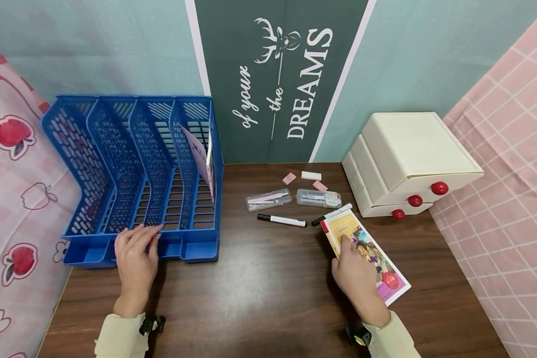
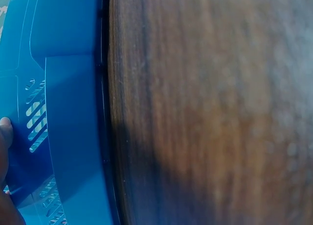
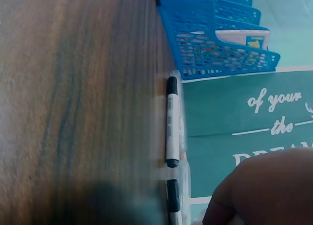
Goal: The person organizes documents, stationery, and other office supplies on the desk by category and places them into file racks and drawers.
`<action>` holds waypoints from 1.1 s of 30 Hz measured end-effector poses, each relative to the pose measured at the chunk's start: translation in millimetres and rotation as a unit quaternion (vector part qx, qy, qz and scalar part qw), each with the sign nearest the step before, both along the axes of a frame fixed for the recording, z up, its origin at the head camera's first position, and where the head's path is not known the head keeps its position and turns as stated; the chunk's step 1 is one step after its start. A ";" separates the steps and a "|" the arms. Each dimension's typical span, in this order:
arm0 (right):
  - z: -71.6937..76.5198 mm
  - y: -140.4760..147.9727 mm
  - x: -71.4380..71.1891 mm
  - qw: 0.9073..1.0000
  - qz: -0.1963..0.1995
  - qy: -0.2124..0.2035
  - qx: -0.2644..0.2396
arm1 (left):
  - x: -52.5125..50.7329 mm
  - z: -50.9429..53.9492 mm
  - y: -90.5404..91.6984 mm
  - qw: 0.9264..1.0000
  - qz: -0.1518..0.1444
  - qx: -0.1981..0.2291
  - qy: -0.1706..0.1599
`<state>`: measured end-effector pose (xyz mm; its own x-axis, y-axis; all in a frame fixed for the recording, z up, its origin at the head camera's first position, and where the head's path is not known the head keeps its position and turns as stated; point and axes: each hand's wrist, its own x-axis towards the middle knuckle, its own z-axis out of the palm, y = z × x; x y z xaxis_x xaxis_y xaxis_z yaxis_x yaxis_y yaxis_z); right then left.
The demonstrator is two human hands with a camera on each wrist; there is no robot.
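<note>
My left hand [image 1: 136, 253] rests on the front edge of a blue plastic file rack [image 1: 200, 251], its fingers over the rim of the small front trays. In the left wrist view, a fingertip [image 2: 6, 124] touches the blue plastic. On the right, a thin book with a colourful yellow and pink cover [image 1: 376, 251] lies flat and slanted on the table. My right hand [image 1: 355, 271] lies on this book, its fingers touching the cover; its underside is hidden. A white marker with a black cap [image 1: 332, 215] lies at the book's top edge.
Another black-capped marker [image 1: 282, 220] lies mid-table, below two clear cases [image 1: 268, 200] of stationery. Behind are pink erasers [image 1: 289, 178] and a white one [image 1: 311, 175]. A white drawer box [image 1: 425, 144] with red knobs stands back right. A book [image 1: 202, 161] leans in the rack's rightmost slot.
</note>
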<state>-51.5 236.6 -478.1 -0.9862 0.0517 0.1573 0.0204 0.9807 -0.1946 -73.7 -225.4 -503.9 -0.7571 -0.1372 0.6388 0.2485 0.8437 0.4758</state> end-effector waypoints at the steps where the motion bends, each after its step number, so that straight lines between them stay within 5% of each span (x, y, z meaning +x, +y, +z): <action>1: 2.0 1.1 0.2 1.000 -0.002 0.000 -0.003 | 0.0 -0.3 -0.1 1.000 0.000 0.000 0.000; 18: 39.2 20.0 0.1 0.999 -0.010 0.012 -0.043 | 0.3 -1.0 -0.6 1.000 0.000 0.000 0.000; 33: 73.4 24.8 0.7 0.990 -0.044 0.072 -0.110 | 0.1 0.0 -0.2 1.000 -0.001 -0.004 0.006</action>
